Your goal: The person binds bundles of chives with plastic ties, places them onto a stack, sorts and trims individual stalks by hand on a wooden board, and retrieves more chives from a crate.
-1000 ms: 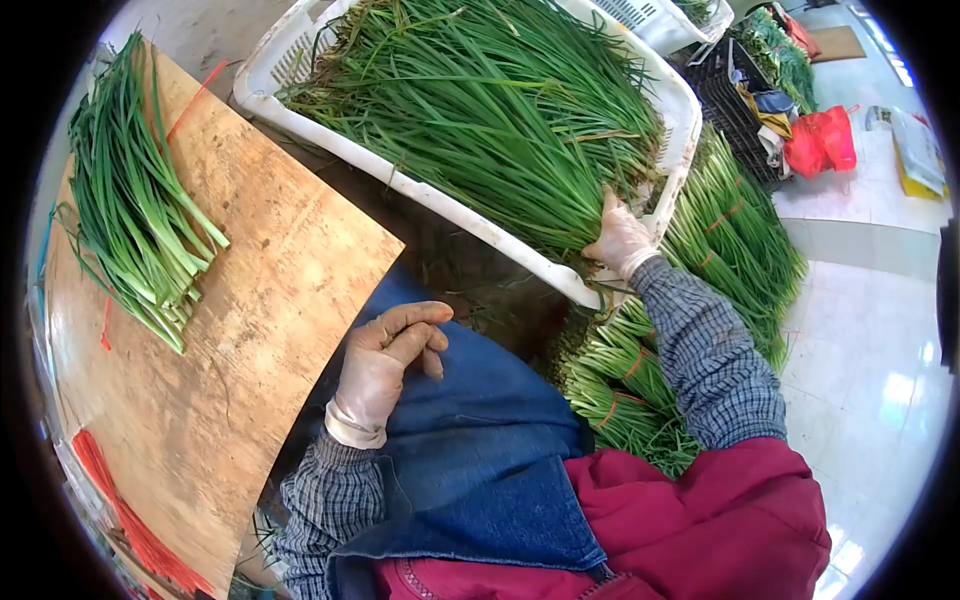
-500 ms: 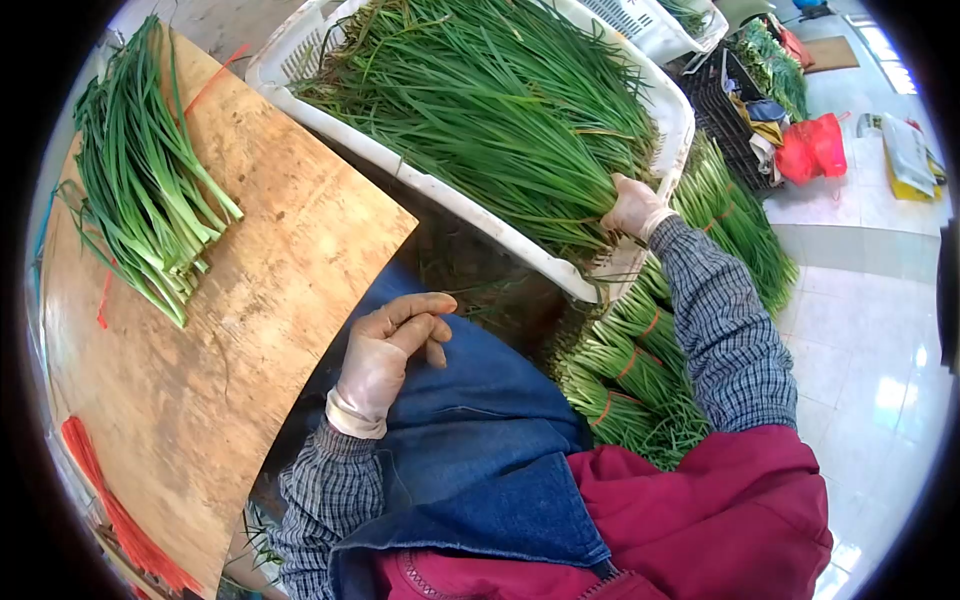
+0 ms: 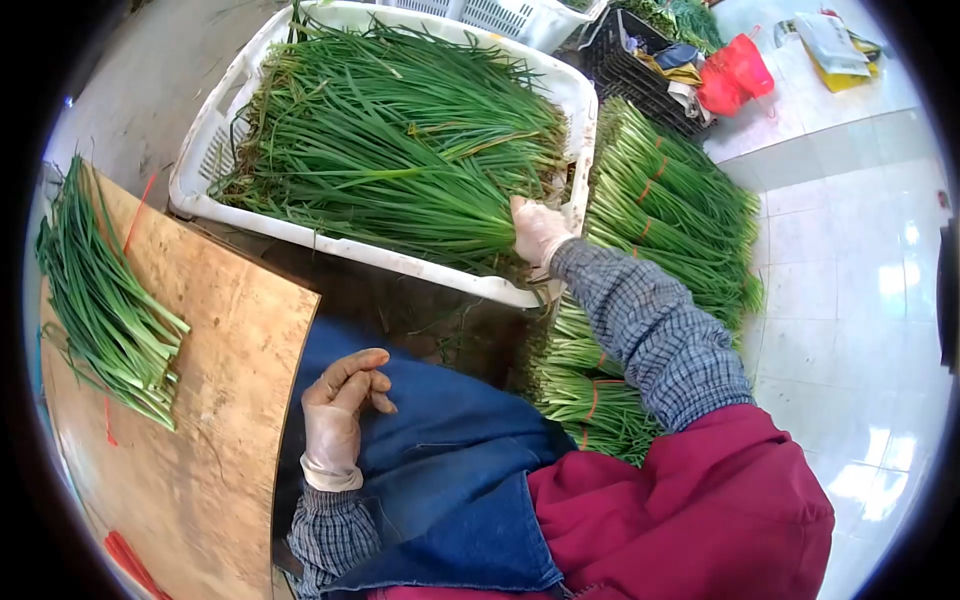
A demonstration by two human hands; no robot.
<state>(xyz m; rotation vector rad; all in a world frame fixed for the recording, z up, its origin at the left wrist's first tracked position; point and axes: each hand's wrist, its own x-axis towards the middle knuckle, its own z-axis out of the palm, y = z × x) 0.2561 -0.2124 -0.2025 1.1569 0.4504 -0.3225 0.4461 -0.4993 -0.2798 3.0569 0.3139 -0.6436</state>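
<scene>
A white plastic crate [image 3: 395, 262] holds a thick heap of loose garlic chives [image 3: 400, 150]. My right hand [image 3: 540, 235], in a thin glove, is closed around the stem ends of some chives at the crate's near right corner. Its fingertips are partly hidden among the stalks. My left hand [image 3: 338, 420], also gloved, hovers over my blue apron [image 3: 430, 410] with loosely bent fingers and nothing visible in them. Left of it, a loose bunch of chives [image 3: 110, 300] lies on the wooden board [image 3: 230, 350], across a thin red tie [image 3: 140, 215].
Tied chive bundles [image 3: 680, 210] are stacked on the floor right of the crate. Behind them stand a black crate [image 3: 630, 75] and a red plastic bag [image 3: 735, 75]. Several red ties [image 3: 130, 565] lie at the board's near edge. Another white crate [image 3: 490, 15] is at the back.
The view has turned to the right, so the board and crate appear further left. My right hand still grips the chives in the crate; my left hand keeps its loosely bent pose.
</scene>
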